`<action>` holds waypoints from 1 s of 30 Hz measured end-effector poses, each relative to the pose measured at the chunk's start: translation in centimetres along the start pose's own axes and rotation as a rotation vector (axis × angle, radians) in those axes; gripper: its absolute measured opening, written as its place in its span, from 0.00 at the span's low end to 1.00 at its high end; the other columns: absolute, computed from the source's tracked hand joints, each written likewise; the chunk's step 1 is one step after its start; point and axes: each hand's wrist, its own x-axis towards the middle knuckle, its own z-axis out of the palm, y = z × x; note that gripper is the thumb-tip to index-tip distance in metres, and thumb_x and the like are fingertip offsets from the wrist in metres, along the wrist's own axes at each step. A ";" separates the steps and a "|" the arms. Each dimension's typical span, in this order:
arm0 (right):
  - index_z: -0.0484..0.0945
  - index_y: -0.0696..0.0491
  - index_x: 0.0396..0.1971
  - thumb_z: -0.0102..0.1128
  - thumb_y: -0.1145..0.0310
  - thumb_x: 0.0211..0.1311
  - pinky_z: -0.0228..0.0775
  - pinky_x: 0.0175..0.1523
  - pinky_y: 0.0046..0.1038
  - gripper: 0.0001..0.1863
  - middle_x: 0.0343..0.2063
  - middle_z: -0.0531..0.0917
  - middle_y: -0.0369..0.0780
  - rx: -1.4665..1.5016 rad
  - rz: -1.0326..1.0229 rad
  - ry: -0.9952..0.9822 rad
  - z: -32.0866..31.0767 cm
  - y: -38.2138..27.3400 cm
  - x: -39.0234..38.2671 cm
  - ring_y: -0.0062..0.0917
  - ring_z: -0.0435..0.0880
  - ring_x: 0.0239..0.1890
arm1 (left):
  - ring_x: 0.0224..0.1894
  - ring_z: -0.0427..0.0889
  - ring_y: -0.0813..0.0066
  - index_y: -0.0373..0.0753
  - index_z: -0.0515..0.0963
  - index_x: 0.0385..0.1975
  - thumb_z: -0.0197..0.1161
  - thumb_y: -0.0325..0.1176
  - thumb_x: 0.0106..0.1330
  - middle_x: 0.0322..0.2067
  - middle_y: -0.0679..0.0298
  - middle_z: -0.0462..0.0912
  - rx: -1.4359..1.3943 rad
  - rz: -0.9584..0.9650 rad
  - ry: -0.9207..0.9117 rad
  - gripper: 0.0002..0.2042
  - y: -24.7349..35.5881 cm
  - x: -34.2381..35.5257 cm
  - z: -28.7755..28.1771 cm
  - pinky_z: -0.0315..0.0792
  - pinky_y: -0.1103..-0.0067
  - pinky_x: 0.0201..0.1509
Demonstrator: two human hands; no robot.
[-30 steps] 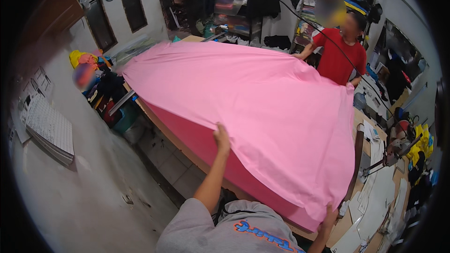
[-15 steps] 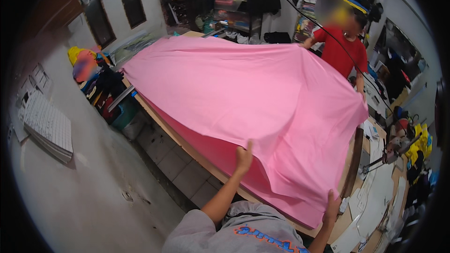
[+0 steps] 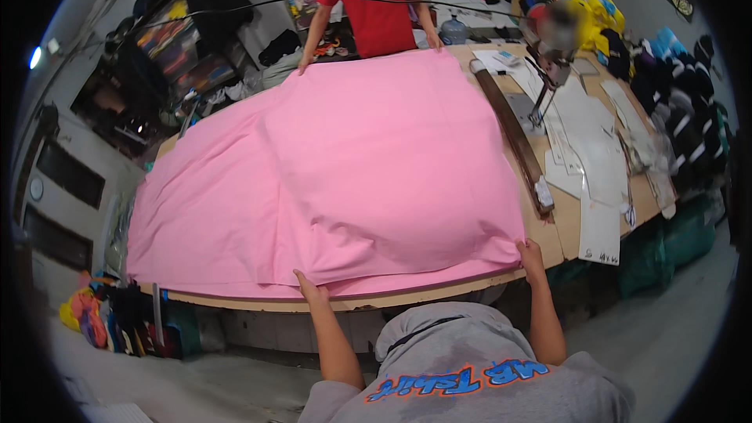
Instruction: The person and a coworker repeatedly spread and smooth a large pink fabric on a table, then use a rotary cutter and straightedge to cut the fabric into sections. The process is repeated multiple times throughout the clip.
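A large sheet of pink fabric (image 3: pixel 376 157) lies spread over a wooden table (image 3: pixel 540 223), with wrinkles and a raised fold towards its near edge. My left hand (image 3: pixel 312 288) grips that near edge left of my body, its thumb on top of the cloth. At the near right corner, my right hand (image 3: pixel 533 257) pinches the fabric between thumb and fingers. Across the table a person in a red shirt (image 3: pixel 376 8) holds the far edge with both hands. Parts of my fingers are hidden by the cloth.
Right of the fabric lies a long dark wooden bar (image 3: pixel 513 137). Beyond it are white paper patterns (image 3: pixel 599 204) and a machine on a stand (image 3: pixel 546 78). A black cable (image 3: pixel 329 0) hangs across the far side. Clothes (image 3: pixel 102 317) are heaped at the left.
The view has swung right. The fabric, earlier lifted and billowing, now lies lower and flatter on the table. Both my hands have come down to the near table edge, still holding it.
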 end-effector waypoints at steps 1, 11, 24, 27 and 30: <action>0.81 0.64 0.46 0.61 0.62 0.73 0.65 0.28 0.26 0.17 0.27 0.79 0.35 0.036 0.014 0.034 -0.3 0.3 -0.5 0.18 0.75 0.25 | 0.72 0.68 0.50 0.23 0.58 0.72 0.61 0.61 0.73 0.72 0.44 0.64 0.086 0.025 0.019 0.46 0.6 -0.2 0.9 0.66 0.57 0.74; 0.76 0.55 0.33 0.59 0.65 0.77 0.61 0.30 0.22 0.11 0.25 0.74 0.29 0.176 -0.183 0.177 -1.9 -1.0 -0.8 0.12 0.69 0.26 | 0.66 0.75 0.48 0.19 0.65 0.68 0.43 0.62 0.81 0.66 0.36 0.70 0.415 0.565 0.170 0.42 6.0 -6.8 4.0 0.73 0.67 0.67; 0.74 0.57 0.33 0.60 0.65 0.77 0.62 0.36 0.24 0.13 0.24 0.71 0.31 -0.081 -0.279 0.491 -2.0 1.3 0.3 0.16 0.67 0.29 | 0.55 0.80 0.55 0.17 0.72 0.58 0.50 0.50 0.81 0.56 0.43 0.79 0.404 0.346 0.137 0.31 1.1 -2.6 -1.1 0.74 0.65 0.62; 0.77 0.58 0.36 0.61 0.63 0.75 0.66 0.38 0.27 0.12 0.26 0.76 0.35 -0.167 -0.184 0.469 -1.5 3.4 0.6 0.20 0.73 0.31 | 0.51 0.79 0.59 0.20 0.74 0.55 0.53 0.48 0.80 0.53 0.47 0.81 0.486 0.282 0.117 0.28 0.0 -0.2 -4.1 0.74 0.67 0.59; 0.79 0.58 0.39 0.62 0.63 0.74 0.71 0.41 0.31 0.12 0.31 0.81 0.40 -0.256 -0.152 0.419 -0.4 4.2 0.8 0.26 0.79 0.33 | 0.47 0.79 0.63 0.24 0.78 0.50 0.55 0.48 0.79 0.47 0.52 0.83 0.664 0.343 0.151 0.25 -0.3 -0.8 -5.3 0.74 0.67 0.55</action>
